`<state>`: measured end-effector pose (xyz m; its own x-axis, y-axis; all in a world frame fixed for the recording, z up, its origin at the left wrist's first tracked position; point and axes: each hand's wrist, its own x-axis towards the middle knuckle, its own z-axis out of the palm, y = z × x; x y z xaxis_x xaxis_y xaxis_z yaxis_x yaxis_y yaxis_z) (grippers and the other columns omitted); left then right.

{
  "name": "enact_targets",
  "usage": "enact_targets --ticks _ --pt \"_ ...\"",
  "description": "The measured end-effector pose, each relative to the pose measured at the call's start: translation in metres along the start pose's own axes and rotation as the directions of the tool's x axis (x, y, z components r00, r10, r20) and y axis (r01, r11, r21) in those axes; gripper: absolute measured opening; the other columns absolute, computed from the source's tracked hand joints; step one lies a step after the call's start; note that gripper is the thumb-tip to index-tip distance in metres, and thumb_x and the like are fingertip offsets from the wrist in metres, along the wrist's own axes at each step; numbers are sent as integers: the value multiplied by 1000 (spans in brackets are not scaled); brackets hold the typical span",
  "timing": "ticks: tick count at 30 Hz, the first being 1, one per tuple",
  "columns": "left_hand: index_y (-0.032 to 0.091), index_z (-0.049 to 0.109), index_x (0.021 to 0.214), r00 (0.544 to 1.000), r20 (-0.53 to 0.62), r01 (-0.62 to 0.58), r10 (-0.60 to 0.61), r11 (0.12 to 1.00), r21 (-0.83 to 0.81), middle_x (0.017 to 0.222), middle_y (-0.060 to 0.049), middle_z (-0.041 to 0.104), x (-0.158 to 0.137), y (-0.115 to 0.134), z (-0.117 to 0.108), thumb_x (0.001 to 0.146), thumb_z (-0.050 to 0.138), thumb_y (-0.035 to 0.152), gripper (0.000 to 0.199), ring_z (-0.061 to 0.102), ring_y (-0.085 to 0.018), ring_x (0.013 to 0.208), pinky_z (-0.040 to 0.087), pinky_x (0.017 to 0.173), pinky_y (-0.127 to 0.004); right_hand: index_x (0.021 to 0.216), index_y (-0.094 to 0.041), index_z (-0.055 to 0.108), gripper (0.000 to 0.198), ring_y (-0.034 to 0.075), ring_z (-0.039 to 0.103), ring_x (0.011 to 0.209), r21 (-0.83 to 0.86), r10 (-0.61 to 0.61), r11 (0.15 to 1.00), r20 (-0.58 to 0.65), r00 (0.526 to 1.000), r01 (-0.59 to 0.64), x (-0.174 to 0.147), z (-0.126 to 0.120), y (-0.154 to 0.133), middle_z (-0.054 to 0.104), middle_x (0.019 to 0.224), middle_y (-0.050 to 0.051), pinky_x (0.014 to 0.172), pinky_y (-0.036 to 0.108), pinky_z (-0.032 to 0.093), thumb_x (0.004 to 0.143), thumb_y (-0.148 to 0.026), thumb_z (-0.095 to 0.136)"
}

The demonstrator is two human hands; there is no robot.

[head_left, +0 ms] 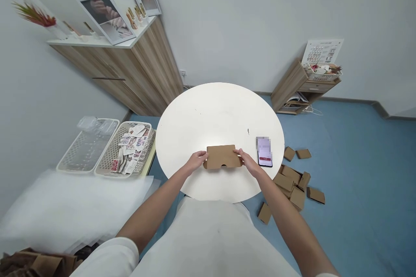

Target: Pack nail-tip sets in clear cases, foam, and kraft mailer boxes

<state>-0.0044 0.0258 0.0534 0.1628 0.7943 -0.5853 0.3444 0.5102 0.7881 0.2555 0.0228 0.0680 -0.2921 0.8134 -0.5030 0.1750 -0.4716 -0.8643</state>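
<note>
A small brown cardboard box (222,156) is between my hands over the near part of the round white table (214,110). Its broad top panel faces up, and a half-round notch shows at the edge closest to me. My left hand (196,160) grips the box's left end, thumb at the top edge. At the right end, my right hand (247,161) holds it with the thumb on the top corner. The undersides of the fingers are partly hidden. A phone (264,152) with a lit screen lies on the table to the right of my right hand.
Several folded cardboard boxes (292,184) lie on the blue floor at right. Left of the table stand a white basket (100,165) of printed packets and a clear-filled basket (63,165), near white sheets (71,207). A wooden cabinet (152,65) and small shelf (287,86) stand behind.
</note>
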Motion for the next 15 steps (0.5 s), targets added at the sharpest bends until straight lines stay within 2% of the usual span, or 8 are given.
enact_targets --ticks 3,6,9,15 --pt "20 44 119 978 -138 -121 159 960 252 125 -10 44 -10 1 12 72 49 50 56 47 -24 106 38 85 -34 114 -23 52 56 25 42 110 -188 -48 982 -91 995 30 -9 8 8 47 122 7 90 37 36 75 -61 37" --pt "25 49 114 949 -105 -202 297 829 521 126 -8 41 -19 -2 26 73 48 49 48 34 -28 116 31 91 -41 110 -24 55 49 24 38 114 -382 -71 924 -185 980 -5 -14 15 25 42 123 7 94 37 32 75 -56 41" --pt "27 52 109 957 -90 -144 274 724 674 132 -8 35 -23 -13 37 74 48 49 42 26 -32 120 24 92 -48 112 -25 52 47 25 32 119 -517 -75 854 -215 974 -48 -16 23 44 35 126 8 96 39 29 75 -53 44" --pt "27 45 116 950 -68 -146 306 625 767 135 -10 29 -22 -31 40 77 44 46 43 22 -33 122 22 92 -49 121 -28 43 52 27 23 124 -598 -97 800 -219 971 -55 -19 40 58 26 133 7 96 43 25 74 -52 46"
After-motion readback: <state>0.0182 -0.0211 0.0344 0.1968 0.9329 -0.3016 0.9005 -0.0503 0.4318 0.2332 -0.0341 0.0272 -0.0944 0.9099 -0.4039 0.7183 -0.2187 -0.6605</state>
